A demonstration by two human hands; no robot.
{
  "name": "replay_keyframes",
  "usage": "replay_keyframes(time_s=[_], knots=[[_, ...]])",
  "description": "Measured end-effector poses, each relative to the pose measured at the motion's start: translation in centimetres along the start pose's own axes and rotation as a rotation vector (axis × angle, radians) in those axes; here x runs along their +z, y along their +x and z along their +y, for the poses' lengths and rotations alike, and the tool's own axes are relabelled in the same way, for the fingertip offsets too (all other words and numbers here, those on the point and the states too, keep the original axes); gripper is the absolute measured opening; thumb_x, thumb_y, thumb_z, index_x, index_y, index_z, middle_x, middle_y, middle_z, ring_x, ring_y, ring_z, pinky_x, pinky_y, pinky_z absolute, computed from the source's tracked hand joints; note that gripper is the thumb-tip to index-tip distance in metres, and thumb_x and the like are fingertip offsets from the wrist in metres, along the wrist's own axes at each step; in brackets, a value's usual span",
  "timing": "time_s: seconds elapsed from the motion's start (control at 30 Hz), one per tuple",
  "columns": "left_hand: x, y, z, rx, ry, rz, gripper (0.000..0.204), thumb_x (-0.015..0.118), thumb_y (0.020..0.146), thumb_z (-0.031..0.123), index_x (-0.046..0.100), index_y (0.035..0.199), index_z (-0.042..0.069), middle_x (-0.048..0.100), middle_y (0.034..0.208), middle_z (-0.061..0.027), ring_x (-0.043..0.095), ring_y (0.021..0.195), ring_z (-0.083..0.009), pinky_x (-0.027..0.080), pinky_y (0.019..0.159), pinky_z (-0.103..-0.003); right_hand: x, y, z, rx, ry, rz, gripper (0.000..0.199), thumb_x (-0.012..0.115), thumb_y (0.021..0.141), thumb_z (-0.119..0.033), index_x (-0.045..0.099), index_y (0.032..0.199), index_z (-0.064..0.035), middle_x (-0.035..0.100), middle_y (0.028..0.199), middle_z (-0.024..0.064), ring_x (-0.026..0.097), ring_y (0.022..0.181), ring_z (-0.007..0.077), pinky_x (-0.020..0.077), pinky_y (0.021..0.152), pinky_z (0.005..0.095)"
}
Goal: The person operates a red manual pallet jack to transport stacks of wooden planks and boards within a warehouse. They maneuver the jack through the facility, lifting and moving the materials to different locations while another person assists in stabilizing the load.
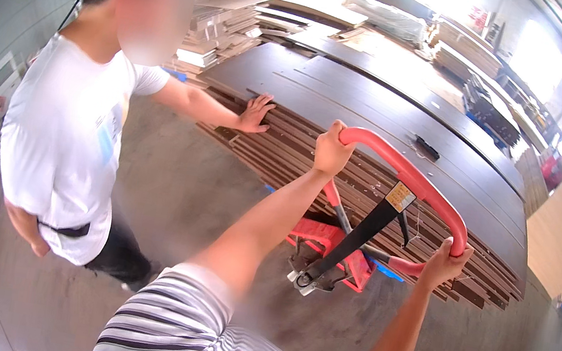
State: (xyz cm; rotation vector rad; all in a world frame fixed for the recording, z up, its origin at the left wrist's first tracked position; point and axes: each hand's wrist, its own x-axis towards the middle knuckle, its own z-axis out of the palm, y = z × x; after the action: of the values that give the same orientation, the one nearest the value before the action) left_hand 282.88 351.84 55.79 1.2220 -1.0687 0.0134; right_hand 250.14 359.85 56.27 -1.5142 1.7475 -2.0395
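My left hand [333,149] is closed round the upper left corner of the red loop handle [407,165] of a pallet jack. On the loop's right side, lower down, my right hand [445,265] also grips it. A dark shaft [359,239] with a yellow label runs down from the loop to the jack's red base [330,237]. Beyond the handle lies a wide stack of dark brown boards [397,106], their layered edges facing me. A small black object [426,148] rests on top of it.
At the left stands a person in a white shirt [69,132], one hand [257,113] resting on the boards' near edge. More stacked panels [221,20] fill the background. A light wooden sheet [560,241] leans at the right. Concrete floor [198,184] surrounds the jack.
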Motion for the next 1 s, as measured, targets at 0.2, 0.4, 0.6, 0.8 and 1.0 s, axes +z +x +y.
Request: replay_keyframes(time_s=[0.2, 0.4, 0.6, 0.8, 1.0], knots=[[0.0, 0.8, 0.0, -0.015, -0.034, -0.031, 0.019, 0.069, 0.080, 0.011, 0.054, 0.088, 0.003, 0.062, 0.069, -0.0154, 0.065, 0.065, -0.0315, 0.051, 0.063, -0.035, -0.4, -1.1, -0.1, -0.036, -0.007, -0.018, 0.015, 0.064, 0.087, -0.010, 0.050, 0.090, -0.0042, 0.055, 0.075, 0.0085, 0.054, 0.065, 0.0188, 0.0469, 0.065, 0.0322], [0.7, 0.5, 0.0, 0.038, -0.005, 0.011, 0.020, 0.070, 0.079, 0.011, 0.055, 0.087, 0.002, 0.062, 0.068, -0.0153, 0.065, 0.063, -0.0316, 0.050, 0.061, -0.035, -0.7, -1.1, -1.2, -0.061, -0.018, 0.021, 0.015, 0.064, 0.086, -0.009, 0.050, 0.092, -0.0041, 0.054, 0.073, 0.0085, 0.053, 0.065, 0.0191, 0.0464, 0.066, 0.0314], [-0.6, -0.3, 1.0, -0.036, -0.030, -0.055, 0.019, 0.070, 0.079, 0.014, 0.056, 0.088, 0.006, 0.063, 0.070, -0.0162, 0.065, 0.069, -0.0375, 0.052, 0.063, -0.042, -0.8, -1.0, -0.1, -0.010, 0.014, 0.055, 0.014, 0.062, 0.084, -0.004, 0.049, 0.090, -0.0035, 0.052, 0.071, 0.0078, 0.049, 0.061, 0.0173, 0.0451, 0.062, 0.0289], [-1.1, -1.0, 1.8, -0.069, -0.057, -0.087, 0.017, 0.068, 0.078, 0.008, 0.054, 0.087, 0.004, 0.061, 0.069, -0.0134, 0.064, 0.063, -0.0276, 0.051, 0.063, -0.035, -0.6, -0.5, -0.4, -0.095, -0.077, 0.123, 0.012, 0.061, 0.084, -0.005, 0.050, 0.088, -0.0040, 0.053, 0.070, 0.0095, 0.051, 0.060, 0.0182, 0.0452, 0.061, 0.0299], [-1.7, -3.6, 2.9, -0.047, -0.010, -0.040, 0.018, 0.068, 0.077, 0.007, 0.054, 0.088, 0.004, 0.060, 0.068, -0.0129, 0.063, 0.063, -0.0267, 0.051, 0.064, -0.035, 0.1, 2.0, 4.5, -0.054, 0.059, 0.061, 0.013, 0.062, 0.083, -0.005, 0.050, 0.087, -0.0042, 0.052, 0.066, 0.0086, 0.050, 0.058, 0.0184, 0.0449, 0.060, 0.0301]])
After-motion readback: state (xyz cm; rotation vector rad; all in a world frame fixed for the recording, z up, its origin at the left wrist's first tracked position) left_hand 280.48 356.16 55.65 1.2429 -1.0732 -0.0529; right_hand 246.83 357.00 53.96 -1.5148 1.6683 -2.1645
